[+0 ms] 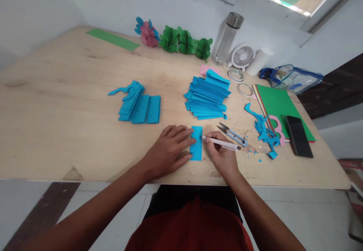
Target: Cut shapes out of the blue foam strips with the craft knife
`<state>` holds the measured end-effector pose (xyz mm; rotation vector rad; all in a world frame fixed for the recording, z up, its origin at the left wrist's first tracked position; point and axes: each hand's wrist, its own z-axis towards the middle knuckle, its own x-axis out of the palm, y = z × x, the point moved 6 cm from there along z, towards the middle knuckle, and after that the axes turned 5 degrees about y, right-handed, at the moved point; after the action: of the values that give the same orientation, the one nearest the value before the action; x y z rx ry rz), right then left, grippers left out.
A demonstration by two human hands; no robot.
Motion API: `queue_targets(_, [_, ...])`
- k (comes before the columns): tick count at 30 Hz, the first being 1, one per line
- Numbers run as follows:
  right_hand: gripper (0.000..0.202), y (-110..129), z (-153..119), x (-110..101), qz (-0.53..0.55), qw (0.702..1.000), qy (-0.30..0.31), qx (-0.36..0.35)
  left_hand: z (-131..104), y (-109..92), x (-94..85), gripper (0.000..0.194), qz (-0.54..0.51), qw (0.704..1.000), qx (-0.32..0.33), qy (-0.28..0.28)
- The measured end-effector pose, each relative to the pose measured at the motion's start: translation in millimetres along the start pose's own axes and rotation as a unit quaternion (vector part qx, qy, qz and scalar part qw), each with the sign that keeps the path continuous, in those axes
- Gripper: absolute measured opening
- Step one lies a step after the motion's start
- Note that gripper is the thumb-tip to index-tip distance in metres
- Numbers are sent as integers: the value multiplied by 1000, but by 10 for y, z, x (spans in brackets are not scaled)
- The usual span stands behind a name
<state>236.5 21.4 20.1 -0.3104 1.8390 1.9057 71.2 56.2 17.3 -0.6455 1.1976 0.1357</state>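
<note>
A small upright piece of blue paper [197, 152] lies near the table's front edge, with a curved line drawn on it. My left hand [170, 149] rests flat, fingers spread, its fingertips pressing on the paper's left side. My right hand [222, 156] grips a white pen [222, 142], whose tip meets the right edge of the paper. Just beyond that hand are blue-handled thread snips [234, 134]. Farther up sits a pile of folded blue paper strips [208, 96]. To the left, more blue pieces [138, 105] lie overlapped, some with drawn curves.
Blue scraps [265, 130], a black phone [300, 135] and green paper sheets [283, 103] lie at the right. Along the wall stand green paper crafts [185, 42], a pink one [149, 34], a glass bottle [227, 39] and a small fan [243, 56]. Tape rolls [236, 75] are nearby.
</note>
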Motion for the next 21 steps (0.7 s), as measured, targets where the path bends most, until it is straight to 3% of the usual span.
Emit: queue_targets(21, [14,71,-140,0,-30,999,-14,-6,1,5,6,36,6,1000,18,-9])
